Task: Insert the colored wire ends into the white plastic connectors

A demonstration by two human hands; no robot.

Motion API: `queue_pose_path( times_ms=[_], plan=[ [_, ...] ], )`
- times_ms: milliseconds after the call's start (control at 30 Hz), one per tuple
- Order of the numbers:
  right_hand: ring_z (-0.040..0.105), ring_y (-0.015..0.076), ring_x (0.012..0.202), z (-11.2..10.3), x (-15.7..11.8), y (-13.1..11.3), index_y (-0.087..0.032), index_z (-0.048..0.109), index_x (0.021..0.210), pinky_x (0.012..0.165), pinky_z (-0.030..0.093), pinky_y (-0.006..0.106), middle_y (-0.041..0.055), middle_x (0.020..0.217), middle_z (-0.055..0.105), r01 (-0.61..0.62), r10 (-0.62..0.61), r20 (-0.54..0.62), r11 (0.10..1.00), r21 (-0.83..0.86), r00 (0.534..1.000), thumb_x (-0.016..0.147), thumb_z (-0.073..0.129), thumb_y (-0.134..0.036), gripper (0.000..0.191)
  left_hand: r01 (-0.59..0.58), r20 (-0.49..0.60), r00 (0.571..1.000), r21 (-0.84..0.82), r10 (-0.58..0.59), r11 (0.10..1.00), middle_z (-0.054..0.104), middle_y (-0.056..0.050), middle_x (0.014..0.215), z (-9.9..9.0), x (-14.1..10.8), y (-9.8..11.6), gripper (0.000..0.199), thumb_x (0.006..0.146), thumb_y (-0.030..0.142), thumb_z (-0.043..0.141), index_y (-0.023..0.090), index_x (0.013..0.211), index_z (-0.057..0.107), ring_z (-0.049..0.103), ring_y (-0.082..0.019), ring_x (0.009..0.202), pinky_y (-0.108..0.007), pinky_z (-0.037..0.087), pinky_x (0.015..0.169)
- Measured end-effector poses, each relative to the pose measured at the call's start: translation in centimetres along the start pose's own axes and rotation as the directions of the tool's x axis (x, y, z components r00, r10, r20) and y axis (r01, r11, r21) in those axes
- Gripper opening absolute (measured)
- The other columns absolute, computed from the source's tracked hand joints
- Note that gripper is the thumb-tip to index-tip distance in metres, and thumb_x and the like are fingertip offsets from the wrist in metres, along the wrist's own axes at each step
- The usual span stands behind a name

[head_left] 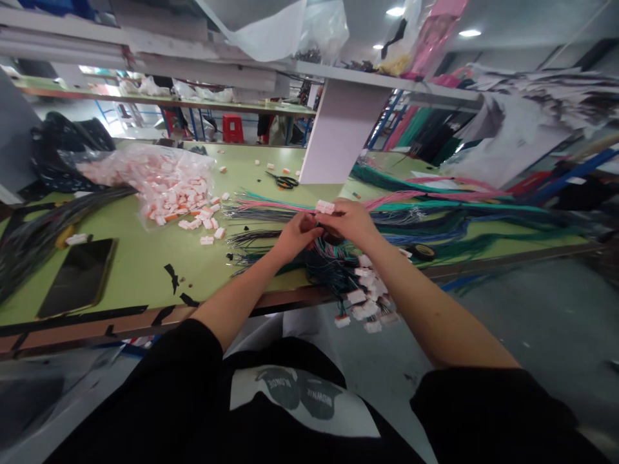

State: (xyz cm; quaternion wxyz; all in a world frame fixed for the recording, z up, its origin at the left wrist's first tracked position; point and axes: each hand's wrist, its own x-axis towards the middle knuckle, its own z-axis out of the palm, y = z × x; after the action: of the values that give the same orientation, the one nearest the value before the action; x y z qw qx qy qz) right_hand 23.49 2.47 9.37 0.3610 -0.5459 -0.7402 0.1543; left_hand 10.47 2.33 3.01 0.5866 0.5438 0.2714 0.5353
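At far left on the bench (130,270), grey wires (43,235) and a dark phone (77,277). Next, a clear bag (130,169) full of white-and-orange connectors, with loose connectors (207,223) beside it. Then scissors (285,182); nearer, the left hand (296,237), fingers bent, grip too hidden to tell. Just beside it, the right hand (351,222), grip narrow on a white connector (325,207), above the bench. Below, a hanging connector cluster (370,293). Farther right, black tape (422,252) and long coloured wires (503,222).

A green worktable (140,258) under a phone (77,277), scissors (285,181), a bag (140,164) of connectors (178,193) and long wires (464,209).
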Motion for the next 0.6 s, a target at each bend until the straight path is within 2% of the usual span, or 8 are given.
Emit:
queue_pose_path(
  times_ms=[67, 133, 233, 300, 367, 467, 533, 600],
  plan=[
    [0.052, 0.0162, 0.066, 0.7, -0.3, -0.7, -0.017, 0.058, 0.058, 0.061, 0.035, 0.028, 0.0026, 0.063, 0.056, 0.093, -0.097, -0.004, 0.968, -0.232, 0.995, 0.07, 0.06, -0.037, 0.023, -0.023, -0.05, 0.998, 0.077, 0.027, 0.997, 0.048, 0.01, 0.046, -0.1, 0.0, 0.1, 0.021, 0.068, 0.017, 0.062, 0.015, 0.086, 0.051, 0.039, -0.003, 0.035, -0.016, 0.028, 0.039],
    [0.054, 0.0186, 0.072, 1.6, -0.6, -1.3, -0.016, 0.062, 0.07, 0.065, 0.037, 0.029, 0.0059, 0.072, 0.061, 0.129, -0.139, -0.005, 0.932, -0.337, 0.99, 0.074, 0.053, -0.032, 0.019, -0.038, -0.115, 0.992, 0.128, 0.053, 0.991, 0.045, 0.01, 0.044, -0.1, 0.0, 0.2, 0.019, 0.071, 0.016, 0.059, 0.014, 0.089, 0.054, 0.037, -0.004, 0.034, -0.016, 0.027, 0.038],
    [0.055, 0.0202, 0.08, 2.3, -0.8, -1.4, -0.014, 0.062, 0.089, 0.071, 0.04, 0.03, 0.0094, 0.086, 0.063, 0.152, -0.166, -0.012, 0.928, -0.339, 0.986, 0.075, 0.047, -0.025, 0.023, -0.04, -0.197, 0.978, 0.161, 0.072, 0.986, 0.046, 0.008, 0.045, -0.2, -0.1, 0.1, 0.013, 0.073, 0.017, 0.055, 0.013, 0.085, 0.058, 0.038, -0.004, 0.034, -0.017, 0.028, 0.037],
    [0.055, 0.0206, 0.085, 2.3, -0.7, -0.9, -0.013, 0.059, 0.098, 0.075, 0.041, 0.031, 0.011, 0.095, 0.062, 0.156, -0.162, 0.005, 0.938, -0.31, 0.987, 0.073, 0.047, -0.02, 0.029, -0.034, -0.211, 0.975, 0.181, 0.073, 0.983, 0.048, 0.007, 0.048, -0.3, 0.0, -0.1, 0.012, 0.073, 0.019, 0.055, 0.013, 0.082, 0.059, 0.038, -0.005, 0.034, -0.018, 0.028, 0.037],
    [0.055, 0.0207, 0.088, 1.9, -0.5, -0.2, -0.012, 0.058, 0.098, 0.078, 0.042, 0.032, 0.0114, 0.098, 0.062, 0.15, -0.121, 0.125, 0.951, -0.269, 0.985, 0.074, 0.045, -0.019, 0.029, -0.03, -0.209, 0.975, 0.22, 0.077, 0.975, 0.049, 0.006, 0.051, -0.4, 0.1, -0.3, 0.012, 0.072, 0.019, 0.055, 0.014, 0.082, 0.06, 0.038, -0.005, 0.035, -0.018, 0.029, 0.037],
    [0.057, 0.0197, 0.09, 1.3, -0.2, 0.9, -0.014, 0.057, 0.096, 0.08, 0.043, 0.032, 0.0089, 0.099, 0.063, 0.165, -0.082, 0.38, 0.968, -0.191, 0.921, 0.08, 0.042, -0.024, 0.024, -0.019, -0.211, 0.974, 0.293, 0.084, 0.956, 0.047, 0.007, 0.049, -0.5, 0.5, -0.7, 0.014, 0.073, 0.017, 0.053, 0.015, 0.085, 0.061, 0.037, -0.005, 0.035, -0.018, 0.03, 0.039],
    [0.057, 0.0195, 0.095, 1.0, -0.1, 1.4, -0.016, 0.056, 0.1, 0.083, 0.043, 0.032, 0.0068, 0.104, 0.063, 0.203, -0.099, 0.44, 0.96, -0.195, 0.892, 0.081, 0.044, -0.027, 0.025, -0.03, -0.208, 0.972, 0.352, 0.109, 0.936, 0.051, 0.006, 0.053, -0.7, 0.7, -0.9, 0.014, 0.074, 0.017, 0.052, 0.015, 0.085, 0.061, 0.042, -0.006, 0.04, -0.019, 0.034, 0.044],
    [0.058, 0.0204, 0.096, 0.9, 0.0, 1.4, -0.017, 0.056, 0.101, 0.083, 0.043, 0.032, 0.0063, 0.105, 0.064, 0.224, -0.078, 0.448, 0.932, -0.284, 0.891, 0.082, 0.044, -0.028, 0.025, -0.063, -0.193, 0.968, 0.438, 0.162, 0.897, 0.059, 0.002, 0.063, -0.8, 0.8, -0.9, 0.013, 0.075, 0.016, 0.052, 0.015, 0.085, 0.06, 0.052, -0.009, 0.053, -0.02, 0.04, 0.054]
  ],
)
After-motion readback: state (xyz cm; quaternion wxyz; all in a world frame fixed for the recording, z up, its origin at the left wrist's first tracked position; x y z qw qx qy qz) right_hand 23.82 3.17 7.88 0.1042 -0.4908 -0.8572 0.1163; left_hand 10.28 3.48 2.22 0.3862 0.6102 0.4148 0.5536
